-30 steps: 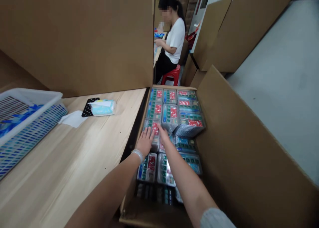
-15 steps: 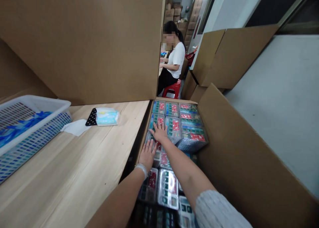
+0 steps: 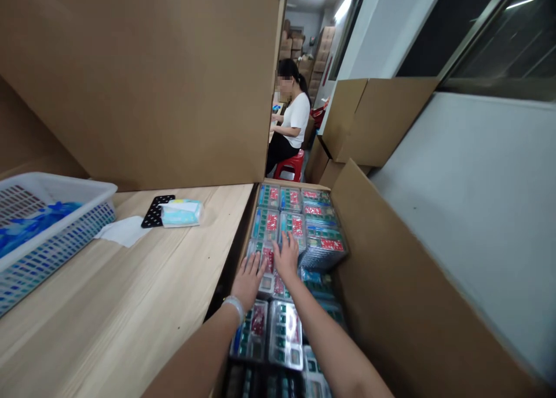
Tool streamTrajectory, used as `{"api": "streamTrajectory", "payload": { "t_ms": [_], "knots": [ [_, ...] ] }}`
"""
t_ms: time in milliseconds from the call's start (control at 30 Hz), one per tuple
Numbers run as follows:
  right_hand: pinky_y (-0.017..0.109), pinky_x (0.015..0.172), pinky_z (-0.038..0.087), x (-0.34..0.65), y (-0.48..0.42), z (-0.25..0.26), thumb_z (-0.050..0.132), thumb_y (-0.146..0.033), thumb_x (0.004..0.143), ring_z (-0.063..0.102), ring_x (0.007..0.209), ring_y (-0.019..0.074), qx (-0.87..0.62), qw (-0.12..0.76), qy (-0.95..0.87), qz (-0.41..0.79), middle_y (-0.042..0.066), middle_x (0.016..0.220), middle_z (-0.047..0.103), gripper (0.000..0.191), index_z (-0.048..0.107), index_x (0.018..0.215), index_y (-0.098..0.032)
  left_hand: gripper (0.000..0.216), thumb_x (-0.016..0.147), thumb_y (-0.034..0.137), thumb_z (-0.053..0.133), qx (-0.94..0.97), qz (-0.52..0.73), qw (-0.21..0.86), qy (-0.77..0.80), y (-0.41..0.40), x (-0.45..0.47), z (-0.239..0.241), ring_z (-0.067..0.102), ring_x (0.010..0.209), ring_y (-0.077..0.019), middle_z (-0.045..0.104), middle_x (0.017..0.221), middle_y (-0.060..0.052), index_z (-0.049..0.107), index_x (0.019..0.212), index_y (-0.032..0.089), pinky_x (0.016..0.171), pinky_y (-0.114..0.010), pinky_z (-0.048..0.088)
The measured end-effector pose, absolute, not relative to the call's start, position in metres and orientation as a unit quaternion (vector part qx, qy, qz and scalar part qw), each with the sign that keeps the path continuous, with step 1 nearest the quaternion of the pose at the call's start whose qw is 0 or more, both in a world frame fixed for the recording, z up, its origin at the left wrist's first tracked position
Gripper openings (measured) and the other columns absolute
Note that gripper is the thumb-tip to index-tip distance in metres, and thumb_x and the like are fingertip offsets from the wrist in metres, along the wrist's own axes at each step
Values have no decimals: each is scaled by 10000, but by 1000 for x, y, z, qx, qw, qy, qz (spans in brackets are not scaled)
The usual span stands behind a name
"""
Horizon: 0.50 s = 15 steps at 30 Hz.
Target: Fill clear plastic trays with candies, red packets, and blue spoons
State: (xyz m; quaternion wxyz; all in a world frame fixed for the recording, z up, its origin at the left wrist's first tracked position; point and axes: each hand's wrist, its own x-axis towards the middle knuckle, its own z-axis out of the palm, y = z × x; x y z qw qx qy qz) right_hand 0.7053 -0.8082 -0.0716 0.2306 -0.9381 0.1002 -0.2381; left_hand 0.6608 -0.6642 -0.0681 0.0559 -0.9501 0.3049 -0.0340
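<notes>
A large open cardboard box (image 3: 391,282) beside the table holds several clear blister packs (image 3: 321,236) with green, blue and red contents. My left hand (image 3: 247,277) lies flat, fingers apart, on the packs by the box's left wall; a pale band circles its wrist. My right hand (image 3: 286,258) rests next to it, fingers spread on a pack a little farther in. Neither hand grips anything. More packs (image 3: 284,340) lie under my forearms.
A wooden table (image 3: 130,294) lies to the left with a white mesh basket (image 3: 47,236) of blue items, a tissue pack (image 3: 180,212), a black perforated piece (image 3: 155,210) and a white paper. A cardboard wall (image 3: 143,79) stands behind. A person in a white shirt (image 3: 294,117) sits on a red stool.
My right hand has drawn back toward me and now lies level with my left hand. The view has tilted up slightly.
</notes>
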Motion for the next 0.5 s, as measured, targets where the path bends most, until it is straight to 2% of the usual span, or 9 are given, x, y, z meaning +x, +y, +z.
{"api": "streamTrajectory", "payload": {
  "t_ms": [200, 300, 400, 500],
  "knots": [
    [425, 943, 291, 654, -817, -82, 321, -447, 816, 367, 1153, 265, -890, 351, 174, -235, 192, 1221, 435, 552, 451, 1198, -71, 802, 672, 240, 583, -947, -16, 67, 313, -650, 648, -58, 65, 1308, -280, 119, 1425, -148, 180, 1360, 156, 1044, -483, 120],
    [415, 939, 305, 638, -825, -83, 354, -439, 791, 414, 1106, 259, -862, 422, 186, -212, 197, 1158, 478, 549, 473, 1167, -57, 897, 619, 309, 653, -948, -21, 28, 317, -633, 640, -47, 32, 1312, -280, 112, 1426, -158, 179, 1357, 119, 1056, -454, 104],
    [412, 907, 342, 629, -834, -74, 385, -435, 773, 477, 1018, 254, -844, 465, 187, -193, 191, 1065, 532, 522, 523, 1096, -49, 770, 705, 349, 578, -956, -53, -96, 270, -613, 630, -32, 66, 1315, -264, 140, 1424, -159, 223, 1342, 101, 1060, -433, 109],
    [387, 876, 380, 620, -820, -45, 392, -434, 777, 516, 949, 226, -838, 485, 167, -187, 159, 1007, 566, 478, 555, 1045, -73, 700, 758, 415, 500, -940, -50, -312, 130, -603, 613, -10, 124, 1308, -265, 180, 1408, -188, 265, 1317, 65, 1060, -426, 118]
  ]
}}
